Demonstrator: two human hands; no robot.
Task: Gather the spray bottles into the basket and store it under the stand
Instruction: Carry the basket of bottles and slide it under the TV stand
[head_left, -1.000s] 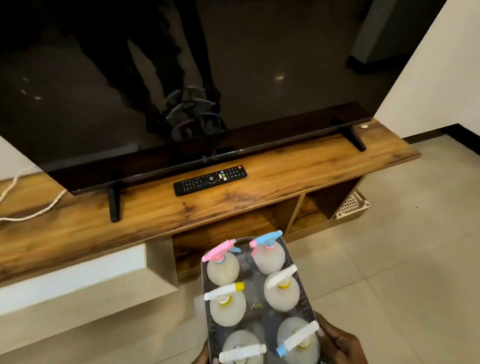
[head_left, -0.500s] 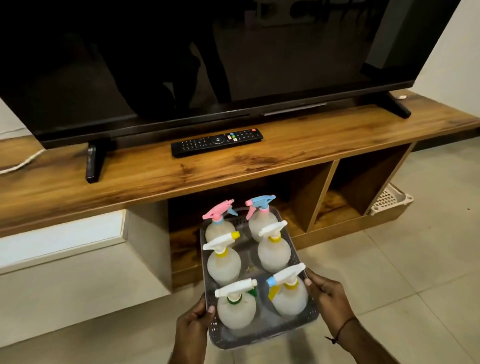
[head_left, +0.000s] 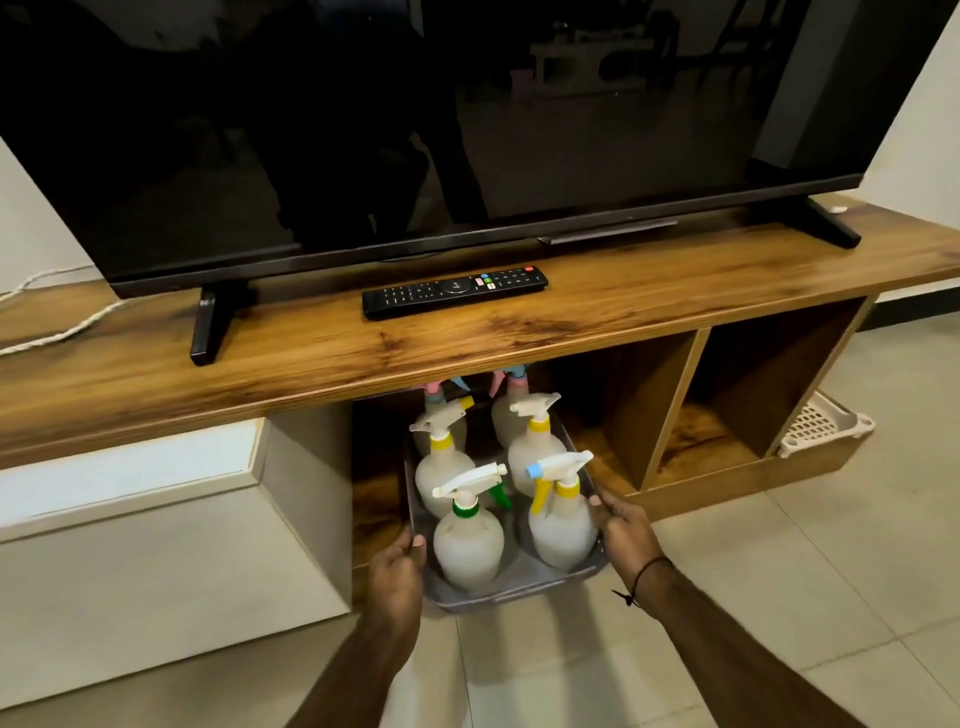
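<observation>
A grey plastic basket (head_left: 511, 590) holds several cloudy white spray bottles in two rows. The nearest pair are a green-collared bottle (head_left: 467, 540) and a yellow-collared bottle (head_left: 562, 519). The farthest pair, with pink and blue triggers, is partly hidden under the top board of the wooden stand (head_left: 467, 338). The basket's far half sits inside the stand's left open compartment. My left hand (head_left: 397, 577) grips the basket's near left rim. My right hand (head_left: 626, 527) grips its right rim.
A large black TV (head_left: 415, 130) stands on the stand, with a black remote (head_left: 454, 291) in front of it. A white perforated basket (head_left: 821, 423) lies beside the stand's right end. A second open compartment (head_left: 769, 384) is to the right. The floor is pale tile.
The basket has gone down and forward from in front of the stand into its left compartment. Both hands kept hold of its rim. My view dropped lower and closer.
</observation>
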